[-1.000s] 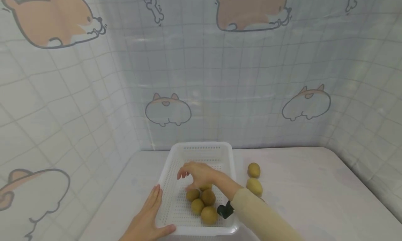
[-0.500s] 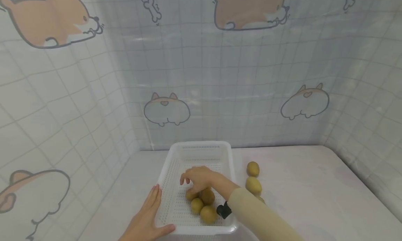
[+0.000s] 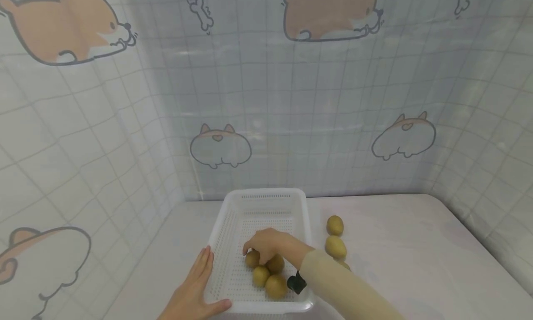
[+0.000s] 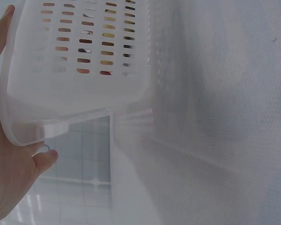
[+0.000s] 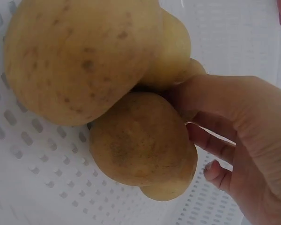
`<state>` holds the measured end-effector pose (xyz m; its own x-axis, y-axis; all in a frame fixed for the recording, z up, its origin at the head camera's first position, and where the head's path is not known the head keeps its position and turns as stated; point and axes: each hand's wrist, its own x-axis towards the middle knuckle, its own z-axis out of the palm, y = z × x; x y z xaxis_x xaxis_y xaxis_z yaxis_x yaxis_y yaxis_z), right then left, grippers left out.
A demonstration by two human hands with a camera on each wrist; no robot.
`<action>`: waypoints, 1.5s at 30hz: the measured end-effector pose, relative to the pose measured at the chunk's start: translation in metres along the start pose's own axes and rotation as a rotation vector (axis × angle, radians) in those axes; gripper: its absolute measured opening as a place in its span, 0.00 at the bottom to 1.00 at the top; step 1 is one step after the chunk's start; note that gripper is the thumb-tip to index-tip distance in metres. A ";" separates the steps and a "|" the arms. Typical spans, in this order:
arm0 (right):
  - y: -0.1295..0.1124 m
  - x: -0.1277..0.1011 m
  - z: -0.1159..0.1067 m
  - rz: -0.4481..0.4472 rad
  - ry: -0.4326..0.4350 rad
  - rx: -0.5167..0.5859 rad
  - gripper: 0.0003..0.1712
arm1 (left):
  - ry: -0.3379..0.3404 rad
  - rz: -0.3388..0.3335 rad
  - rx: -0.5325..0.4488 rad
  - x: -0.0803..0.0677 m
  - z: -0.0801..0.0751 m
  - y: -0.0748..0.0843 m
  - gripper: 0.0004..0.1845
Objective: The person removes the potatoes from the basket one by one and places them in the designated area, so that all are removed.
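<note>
A white perforated plastic basket holds several potatoes in its near half. My left hand rests on its near left corner, fingers straight along the side rim and thumb on the front rim; the left wrist view shows that hand against the basket wall. Over the potatoes, my right hand has its fingers and thumb curled round the leftmost potato. Close to the right wrist camera lie a large speckled potato and a browner one. Some fingertips are hidden behind potatoes.
To the right of the basket, potatoes lie in a row on the white table: a far one, a middle one and one partly behind the sleeve. A dark wrist device hangs beneath the right arm. A printed curtain surrounds the table.
My right hand has come down and slightly nearer, from above the potatoes to around the leftmost one, with its fingers drawing in. The left hand stays on the basket corner.
</note>
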<state>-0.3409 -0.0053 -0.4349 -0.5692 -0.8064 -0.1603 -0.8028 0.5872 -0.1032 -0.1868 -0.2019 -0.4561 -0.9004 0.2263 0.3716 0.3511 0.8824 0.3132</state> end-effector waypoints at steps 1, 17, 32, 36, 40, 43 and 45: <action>0.000 0.000 0.001 0.009 -0.003 -0.006 0.30 | 0.003 0.001 0.001 0.000 0.000 0.000 0.60; 0.000 0.006 -0.009 -0.132 0.253 -0.013 0.23 | -0.023 -0.027 0.038 0.000 0.003 -0.002 0.60; -0.005 -0.029 -0.058 -0.251 0.646 0.112 0.28 | -0.021 -0.013 0.049 0.001 0.003 -0.004 0.60; -0.001 -0.042 -0.064 -0.268 0.736 0.135 0.28 | -0.008 -0.003 0.046 0.001 0.003 -0.004 0.60; 0.005 -0.052 -0.067 -0.286 0.783 0.177 0.27 | 0.008 0.016 0.045 0.001 0.004 -0.004 0.60; 0.009 -0.059 -0.069 -0.297 0.804 0.201 0.26 | 0.024 0.030 0.046 0.001 0.004 -0.004 0.60; 0.012 -0.063 -0.070 -0.316 0.822 0.215 0.26 | 0.020 0.019 0.047 0.000 0.004 -0.004 0.61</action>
<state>-0.3272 0.0477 -0.3576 -0.3416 -0.6790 0.6498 -0.9395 0.2643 -0.2177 -0.1897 -0.2036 -0.4608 -0.8881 0.2358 0.3945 0.3555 0.8965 0.2643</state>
